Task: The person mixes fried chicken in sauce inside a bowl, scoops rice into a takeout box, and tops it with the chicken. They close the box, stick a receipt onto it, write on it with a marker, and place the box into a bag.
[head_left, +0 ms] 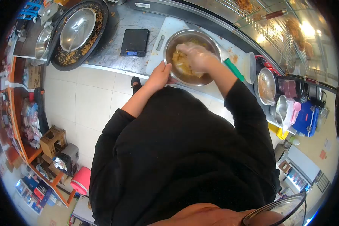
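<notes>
A steel mixing bowl (170, 40) sits on a white cutting board (168, 25) on the counter in front of me. Yellowish food (180, 62) in pale, moist pieces lies inside it. My left hand (160, 77) grips the near left side of the bowl, thumb along the outer wall and the other fingers partly hidden beneath. Covered by a clear plastic glove, my right hand (196, 56) reaches down into the bowl and touches the food. Its fingers are blurred and partly hidden, so their closure cannot be made out.
A black digital scale (134, 42) lies left of the board. Farther left, a large black pan (60, 62) with brown crumbs holds a steel bowl (78, 28). A green handle (234, 70) juts out at right, near another metal bowl (266, 86). A glass display case (267, 28) borders the back.
</notes>
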